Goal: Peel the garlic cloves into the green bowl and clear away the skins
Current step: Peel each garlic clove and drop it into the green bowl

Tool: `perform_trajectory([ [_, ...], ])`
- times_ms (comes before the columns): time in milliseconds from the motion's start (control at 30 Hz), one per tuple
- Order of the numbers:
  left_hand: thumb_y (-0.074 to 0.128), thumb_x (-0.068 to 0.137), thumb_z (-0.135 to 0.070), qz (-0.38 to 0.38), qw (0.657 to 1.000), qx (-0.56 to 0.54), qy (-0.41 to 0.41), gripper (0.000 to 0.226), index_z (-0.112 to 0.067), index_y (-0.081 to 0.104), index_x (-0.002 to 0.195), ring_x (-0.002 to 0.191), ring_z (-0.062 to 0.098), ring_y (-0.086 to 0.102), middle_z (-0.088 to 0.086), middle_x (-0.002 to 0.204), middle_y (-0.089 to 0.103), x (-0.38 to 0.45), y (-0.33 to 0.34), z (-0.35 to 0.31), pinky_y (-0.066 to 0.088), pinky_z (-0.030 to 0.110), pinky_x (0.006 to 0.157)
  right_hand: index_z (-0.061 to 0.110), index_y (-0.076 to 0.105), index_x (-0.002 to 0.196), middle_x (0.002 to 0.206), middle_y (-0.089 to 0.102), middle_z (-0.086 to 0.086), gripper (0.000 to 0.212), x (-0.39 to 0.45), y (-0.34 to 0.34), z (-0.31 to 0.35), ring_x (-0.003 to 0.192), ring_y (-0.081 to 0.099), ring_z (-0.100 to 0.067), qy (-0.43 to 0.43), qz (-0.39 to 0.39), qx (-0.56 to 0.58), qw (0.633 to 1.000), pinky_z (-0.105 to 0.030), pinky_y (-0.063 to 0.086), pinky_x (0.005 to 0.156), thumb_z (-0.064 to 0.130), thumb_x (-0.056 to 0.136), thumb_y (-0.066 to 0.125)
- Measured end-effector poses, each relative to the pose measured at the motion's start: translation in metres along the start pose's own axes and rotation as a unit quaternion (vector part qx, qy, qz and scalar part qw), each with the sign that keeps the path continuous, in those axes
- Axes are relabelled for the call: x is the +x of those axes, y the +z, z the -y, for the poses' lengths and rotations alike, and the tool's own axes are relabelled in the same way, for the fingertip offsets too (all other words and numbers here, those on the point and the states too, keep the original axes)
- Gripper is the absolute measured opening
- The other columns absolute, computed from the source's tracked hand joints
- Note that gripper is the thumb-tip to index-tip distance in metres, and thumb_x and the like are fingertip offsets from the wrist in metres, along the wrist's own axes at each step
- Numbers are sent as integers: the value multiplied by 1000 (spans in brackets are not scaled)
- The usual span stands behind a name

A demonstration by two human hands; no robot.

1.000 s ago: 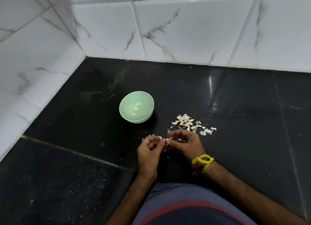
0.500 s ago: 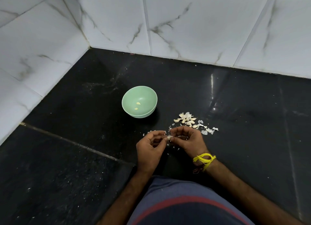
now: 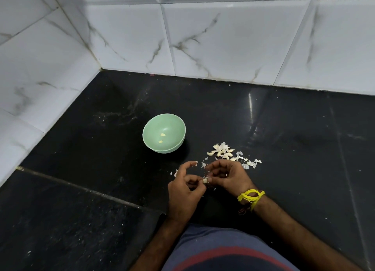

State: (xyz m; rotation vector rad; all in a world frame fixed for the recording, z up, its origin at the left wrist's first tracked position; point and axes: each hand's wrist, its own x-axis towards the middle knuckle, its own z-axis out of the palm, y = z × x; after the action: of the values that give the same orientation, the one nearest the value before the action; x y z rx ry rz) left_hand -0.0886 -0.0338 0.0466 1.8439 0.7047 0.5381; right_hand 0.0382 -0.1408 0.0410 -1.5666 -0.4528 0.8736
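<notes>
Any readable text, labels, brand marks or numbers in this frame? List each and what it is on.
None. The green bowl is plain, with no print visible. The marble-pattern wall tiles and the black floor carry no lettering. The yellow thread on the wrist and the shorts show no label.

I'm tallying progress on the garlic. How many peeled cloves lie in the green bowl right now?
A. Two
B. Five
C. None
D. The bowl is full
A: two small pale cloves lie on the bottom of the green bowl; a third clove is pinched between both hands.
</notes>
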Motion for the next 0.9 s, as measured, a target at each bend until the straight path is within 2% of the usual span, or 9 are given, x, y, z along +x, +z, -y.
perform_trajectory([
  [133,78,72,3,6,1000,-5,-9,60,-25,59,122,64,7,71,-5,71,74,2,2,-1,56,18,68,-1,66,99,78,68,-17,30,1,-4,3,69,68,-19,13,21,20,999,-28,57,65,-13,73,74],
  [367,75,80,3,15,993,-83,-77,66,-24,47,134,73,17,74,2,78,76,4,4,2,58,25,75,-4,65,103,77,66,-17,33,0,-6,2,65,67,-26,42,13,124,991,-33,57,61,-14,72,73],
  [567,83,77,-3,27,995,-67,-66,74,-24,46,137,76,13,74,0,81,77,4,1,1,57,21,75,-1,66,101,79,68,-16,30,1,-5,3,66,67,-21,23,2,68,997,-28,56,63,-10,74,75],
  [667,83,76,-2,7,992,-95,-87,71,-23,48,134,79,18,75,3,82,77,6,0,3,59,31,80,0,68,102,87,71,-17,34,0,-2,0,76,70,-23,12,-3,84,996,-32,58,70,-5,71,79],
  [733,82,77,0,-4,987,-126,-101,69,-21,48,133,81,22,75,6,83,77,8,0,3,59,36,82,2,71,97,90,73,-18,37,-2,2,-3,81,70,-25,28,-8,119,993,-34,58,76,2,63,84],
  [833,81,78,2,-10,982,-150,-111,66,-19,49,132,81,23,75,8,83,77,8,2,-2,59,33,80,3,75,83,84,73,-20,24,-5,6,-5,80,69,-29,55,-11,188,981,-37,58,78,3,60,82],
  [900,81,78,1,-11,983,-148,-112,64,-19,51,131,81,23,75,8,82,77,7,1,-1,59,30,78,6,76,79,83,73,-19,18,-6,8,-5,80,69,-29,53,-18,194,979,-36,57,77,4,62,81],
])
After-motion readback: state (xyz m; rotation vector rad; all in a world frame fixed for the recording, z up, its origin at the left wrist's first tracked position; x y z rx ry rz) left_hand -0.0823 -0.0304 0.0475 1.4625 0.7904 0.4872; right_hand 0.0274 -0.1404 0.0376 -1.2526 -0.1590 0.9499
